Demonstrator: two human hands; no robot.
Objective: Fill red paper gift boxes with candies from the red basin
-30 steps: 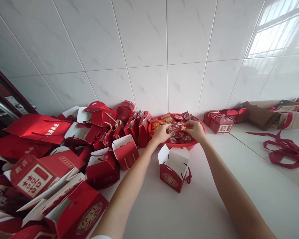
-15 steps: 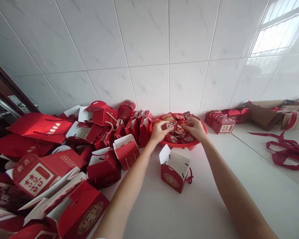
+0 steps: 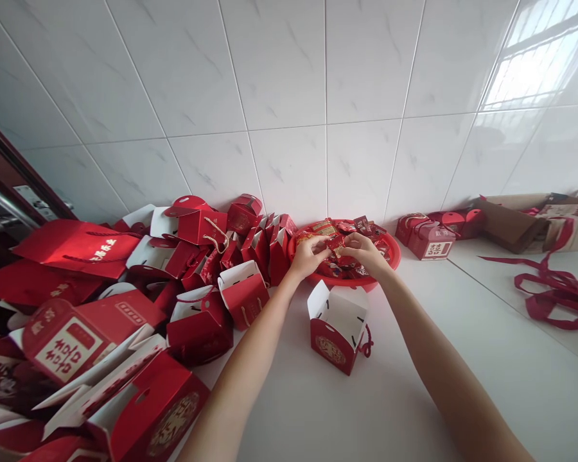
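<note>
A red basin (image 3: pixel 394 255) full of red wrapped candies (image 3: pixel 361 226) stands against the wall. Above its contents, my left hand (image 3: pixel 310 256) and my right hand (image 3: pixel 367 255) come close together, with a red candy packet (image 3: pixel 336 244) pinched between their fingertips. Both sets of fingers are closed on it, and its print is too small to read. Just in front of the basin sits a red gift box (image 3: pixel 334 340), its white inside showing through the open top and a dark red cord hanging at its right side.
Many red gift boxes (image 3: pixel 197 327) and red bags (image 3: pixel 72 247) crowd the left side. Right of the basin stand closed gift boxes (image 3: pixel 428 237), a cardboard carton (image 3: pixel 515 224) and a tangle of dark red ribbon (image 3: pixel 559 298). White wall tiles (image 3: pixel 289 160) rise behind.
My right hand has moved left across the basin toward my left hand. A red packet now shows between their fingertips. The open box in front stays in place.
</note>
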